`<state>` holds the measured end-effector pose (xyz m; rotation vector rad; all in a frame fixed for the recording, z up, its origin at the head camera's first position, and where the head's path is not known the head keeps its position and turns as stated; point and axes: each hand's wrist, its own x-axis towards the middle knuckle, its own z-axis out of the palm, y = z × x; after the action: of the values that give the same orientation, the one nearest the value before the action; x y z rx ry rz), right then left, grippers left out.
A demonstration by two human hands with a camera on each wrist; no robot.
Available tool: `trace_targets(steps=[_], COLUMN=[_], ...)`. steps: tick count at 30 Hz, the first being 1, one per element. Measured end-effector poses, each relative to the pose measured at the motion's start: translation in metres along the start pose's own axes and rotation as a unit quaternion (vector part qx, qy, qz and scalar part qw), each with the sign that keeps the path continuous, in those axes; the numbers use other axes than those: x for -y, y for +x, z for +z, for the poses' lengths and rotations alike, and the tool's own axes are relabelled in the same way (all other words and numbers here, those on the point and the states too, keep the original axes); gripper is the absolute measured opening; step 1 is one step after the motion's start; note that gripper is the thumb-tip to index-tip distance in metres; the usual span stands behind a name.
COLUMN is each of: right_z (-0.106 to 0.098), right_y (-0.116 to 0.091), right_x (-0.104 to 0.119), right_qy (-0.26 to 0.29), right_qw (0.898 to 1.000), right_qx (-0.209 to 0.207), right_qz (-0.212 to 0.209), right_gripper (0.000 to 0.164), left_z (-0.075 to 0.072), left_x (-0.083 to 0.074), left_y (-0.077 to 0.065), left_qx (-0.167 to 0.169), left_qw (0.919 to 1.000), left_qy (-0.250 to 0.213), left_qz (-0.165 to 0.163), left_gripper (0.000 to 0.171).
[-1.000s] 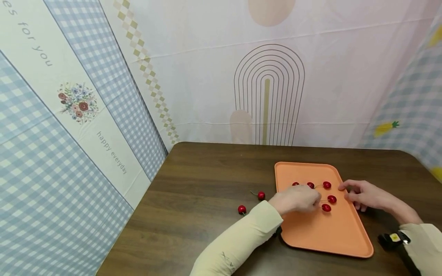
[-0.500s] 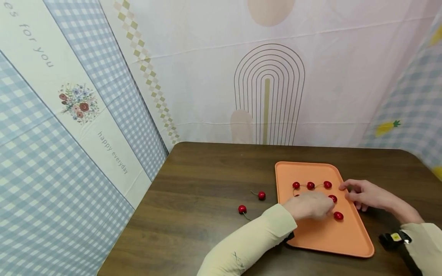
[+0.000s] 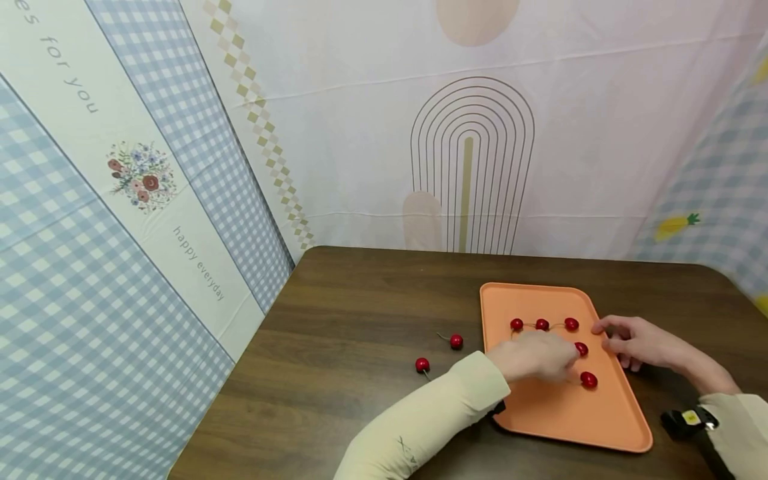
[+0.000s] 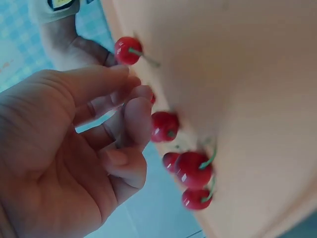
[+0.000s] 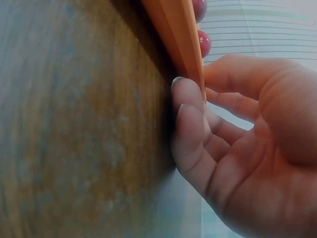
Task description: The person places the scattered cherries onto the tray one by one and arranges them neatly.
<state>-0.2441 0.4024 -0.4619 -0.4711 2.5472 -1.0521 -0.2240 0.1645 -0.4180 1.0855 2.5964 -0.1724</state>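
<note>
My left hand (image 3: 543, 357) hovers low over the orange tray (image 3: 558, 420), its fingers loosely bent. In the left wrist view, nothing shows between the thumb and fingers of that left hand (image 4: 74, 144). Just past the thumb tip lies a red cherry (image 4: 128, 50) with a green stem, the one nearest the tray's front (image 3: 589, 380). Other cherries form a row farther back, among them a middle cherry (image 3: 542, 325); part of the group is hidden behind the left hand. My right hand (image 3: 645, 343) pinches the tray's right rim (image 5: 190, 54) between thumb and fingers.
Left of the tray, two stemmed cherries lie on the dark wooden table (image 3: 348, 313): one cherry (image 3: 456, 342) close to the rim and another cherry (image 3: 423, 365) farther left. A patterned cloth (image 3: 360, 133) hangs behind the table.
My left hand has shifted right and slid a cherry toward the tray's front right, then drawn slightly back from it. The right hand stays at the rim.
</note>
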Motion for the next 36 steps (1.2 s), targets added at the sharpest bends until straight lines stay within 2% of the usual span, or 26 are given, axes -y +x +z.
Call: trace_targets(steps=[2,5,8,11,14,19,21,30,36], right_z=[0.000,0.000,-0.001,-0.002,-0.003,-0.002,-0.002,-0.001,0.001], right_y=[0.000,-0.001,-0.001,-0.002,-0.001,-0.001,-0.001,0.001,0.000], right_x=[0.000,0.000,0.001,0.001,0.002,0.002,0.003,0.005,0.004], right_qy=[0.001,-0.002,-0.005,-0.005,-0.005,-0.008,-0.009,-0.008,-0.007], right_qw=[1.000,1.000,1.000,1.000,1.000,1.000,1.000,1.000,1.000], right_qx=[0.001,0.000,-0.002,-0.001,0.001,-0.001,-0.002,-0.005,-0.004], right_qz=[0.001,0.001,-0.001,0.002,0.005,0.009,0.010,0.014,0.023], right_gripper=[0.033,0.034,0.034,0.035,0.036,0.036,0.036,0.036,0.037], left_z=[-0.005,-0.012,-0.018,-0.020,-0.020,-0.016,-0.014,0.001,0.009], left_x=[0.005,0.016,0.031,0.049,0.067,0.095,0.105,0.143,0.163], left_y=[-0.003,-0.009,-0.016,-0.024,-0.035,-0.053,-0.059,-0.089,-0.098], left_qx=[-0.009,-0.023,-0.040,-0.064,-0.098,-0.158,-0.169,-0.180,-0.161], left_qw=[0.9999,0.9992,0.9969,0.9918,0.9863,0.9780,0.9744,0.9604,0.9591], left_qy=[0.003,-0.008,-0.036,-0.078,-0.109,-0.123,-0.139,-0.211,-0.233], left_qz=[0.007,0.031,0.057,0.079,0.077,0.057,0.052,0.025,0.000], left_gripper=[0.033,0.027,0.018,0.017,0.014,0.012,0.013,0.013,0.011])
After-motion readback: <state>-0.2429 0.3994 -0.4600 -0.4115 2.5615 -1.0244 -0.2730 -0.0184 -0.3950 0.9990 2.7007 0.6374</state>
